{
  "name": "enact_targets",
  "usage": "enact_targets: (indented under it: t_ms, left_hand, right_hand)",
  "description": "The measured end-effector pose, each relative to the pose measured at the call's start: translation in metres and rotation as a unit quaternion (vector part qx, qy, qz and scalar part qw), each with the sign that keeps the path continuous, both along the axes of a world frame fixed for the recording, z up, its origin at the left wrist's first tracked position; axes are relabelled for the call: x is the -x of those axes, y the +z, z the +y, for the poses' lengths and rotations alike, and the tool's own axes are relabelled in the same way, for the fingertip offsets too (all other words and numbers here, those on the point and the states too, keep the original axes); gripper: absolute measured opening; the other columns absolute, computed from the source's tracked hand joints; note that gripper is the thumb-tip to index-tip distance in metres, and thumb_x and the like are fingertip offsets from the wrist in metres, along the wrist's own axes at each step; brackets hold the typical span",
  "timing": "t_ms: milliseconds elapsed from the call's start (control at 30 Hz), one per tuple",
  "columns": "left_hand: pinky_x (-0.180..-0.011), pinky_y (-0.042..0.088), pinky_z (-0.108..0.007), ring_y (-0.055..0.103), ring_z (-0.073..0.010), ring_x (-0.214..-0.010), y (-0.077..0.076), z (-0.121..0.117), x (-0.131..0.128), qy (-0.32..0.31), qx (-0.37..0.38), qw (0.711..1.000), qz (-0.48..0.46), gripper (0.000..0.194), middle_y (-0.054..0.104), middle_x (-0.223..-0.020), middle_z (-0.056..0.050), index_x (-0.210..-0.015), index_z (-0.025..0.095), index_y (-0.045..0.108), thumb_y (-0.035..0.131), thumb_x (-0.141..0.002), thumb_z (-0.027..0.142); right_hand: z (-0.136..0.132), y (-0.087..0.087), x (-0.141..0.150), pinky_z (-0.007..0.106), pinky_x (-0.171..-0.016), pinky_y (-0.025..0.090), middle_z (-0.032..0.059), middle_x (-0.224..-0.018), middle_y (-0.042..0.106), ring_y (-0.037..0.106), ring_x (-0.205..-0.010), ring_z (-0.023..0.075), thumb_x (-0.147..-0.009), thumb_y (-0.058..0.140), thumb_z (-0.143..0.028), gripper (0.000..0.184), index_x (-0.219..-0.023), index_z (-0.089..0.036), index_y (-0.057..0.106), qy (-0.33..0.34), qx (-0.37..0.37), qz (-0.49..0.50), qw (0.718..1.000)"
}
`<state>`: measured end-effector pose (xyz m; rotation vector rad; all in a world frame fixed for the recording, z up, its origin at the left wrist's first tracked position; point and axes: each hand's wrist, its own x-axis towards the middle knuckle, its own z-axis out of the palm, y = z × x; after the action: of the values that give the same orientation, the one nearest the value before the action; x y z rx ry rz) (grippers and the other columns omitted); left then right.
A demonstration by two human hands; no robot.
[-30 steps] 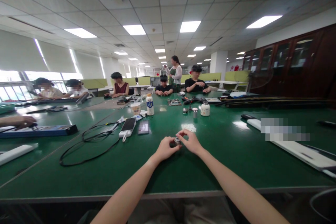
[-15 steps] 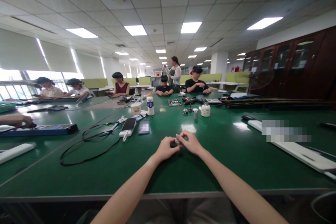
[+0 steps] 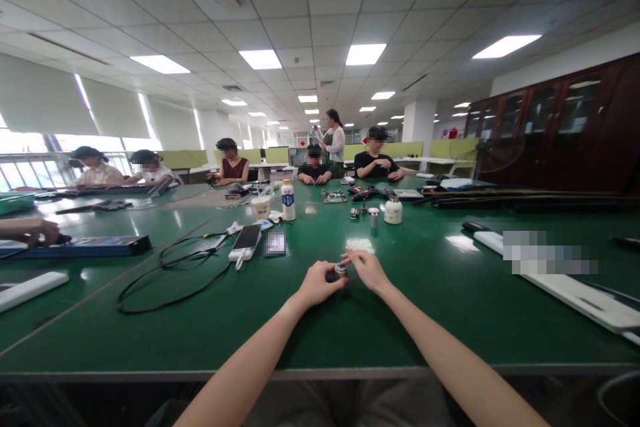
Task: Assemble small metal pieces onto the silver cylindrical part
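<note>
Your right hand (image 3: pixel 371 272) has eased back off the cylinder's top, its fingers now parted and empty, though you can't tell if one still brushes it. Your left hand (image 3: pixel 316 285) has its fingers closed round the cylinder (image 3: pixel 341 270), upright just above the counter or on it, I can't tell. Looks like metal: stiff, small, probably slick, so grip low on the sides. Farther off, phone (image 3: pixel 247 237), then jar (image 3: pixel 393 212).

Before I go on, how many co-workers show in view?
7: two in pale tops at far left, one in a dark red top, two in black tops, a standing person between and behind those, and one showing only a hand at left. Others may be hidden.
</note>
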<state>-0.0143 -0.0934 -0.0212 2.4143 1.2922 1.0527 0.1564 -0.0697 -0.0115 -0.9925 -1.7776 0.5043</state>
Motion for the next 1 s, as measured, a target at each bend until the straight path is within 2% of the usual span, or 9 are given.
enact_targets:
  t_ms: [100,267,400,667,867,1000]
  left_hand:
    - [-0.072,0.041,-0.028,0.056,-0.0187,-0.077,0.000,-0.001,0.000,0.001,0.003,1.000,-0.005,0.026,0.065,-0.078,-0.004,-0.085,0.018,0.068,0.060,-0.075,0.041]
    - [-0.072,0.041,-0.028,0.056,-0.0190,-0.078,-0.001,0.001,0.000,-0.001,0.007,1.000,-0.011,0.027,0.065,-0.079,-0.004,-0.083,0.018,0.068,0.060,-0.075,0.042]
    - [-0.070,0.042,-0.028,0.056,-0.0191,-0.077,-0.002,0.001,0.000,0.003,0.011,1.000,-0.015,0.028,0.066,-0.081,-0.005,-0.085,0.017,0.067,0.061,-0.074,0.042]
    - [-0.070,0.041,-0.027,0.055,-0.0176,-0.075,0.001,-0.001,0.000,-0.007,0.007,1.000,-0.006,0.027,0.065,-0.078,-0.003,-0.083,0.018,0.068,0.059,-0.076,0.043]
    - [-0.072,0.042,-0.028,0.056,-0.0185,-0.076,0.000,0.002,0.001,-0.004,0.013,1.000,-0.004,0.028,0.065,-0.077,-0.004,-0.082,0.018,0.068,0.059,-0.075,0.043]
    - [-0.071,0.042,-0.027,0.056,-0.0185,-0.075,-0.003,0.006,0.002,-0.007,0.007,1.000,-0.018,0.029,0.065,-0.077,-0.004,-0.082,0.017,0.068,0.060,-0.074,0.044]
  right_hand:
    - [-0.001,0.002,0.000,0.037,-0.088,0.043,0.0060,-0.088,0.071,0.062,-0.090,0.0214,-0.087,0.042,-0.047,0.042,-0.072,-0.020,0.071,-0.003,-0.003,0.025,1.000]
    - [-0.010,0.007,0.004,0.035,-0.087,0.047,0.0068,-0.099,0.069,0.063,-0.094,0.0208,-0.084,0.049,-0.044,0.033,-0.095,-0.020,0.068,0.097,0.013,0.071,0.993]
    - [-0.014,0.009,0.006,0.035,-0.081,0.050,0.0077,-0.094,0.071,0.066,-0.088,0.0213,-0.083,0.051,-0.043,0.032,-0.096,-0.019,0.067,0.139,0.038,0.083,0.986]
    - [-0.008,0.010,0.002,0.033,-0.078,0.048,0.0041,-0.068,0.069,0.065,-0.074,0.0183,-0.086,0.046,-0.042,0.032,-0.079,-0.017,0.065,0.045,-0.004,0.068,0.997]
    - [-0.010,0.007,0.003,0.031,-0.078,0.047,0.0038,-0.081,0.069,0.063,-0.079,0.0172,-0.084,0.049,-0.037,0.025,-0.081,-0.018,0.065,0.046,-0.038,0.047,0.997]
    - [-0.012,0.005,0.004,0.030,-0.075,0.047,0.0029,-0.080,0.068,0.062,-0.077,0.0168,-0.083,0.053,-0.034,0.020,-0.082,-0.019,0.066,0.061,-0.050,-0.007,0.997]
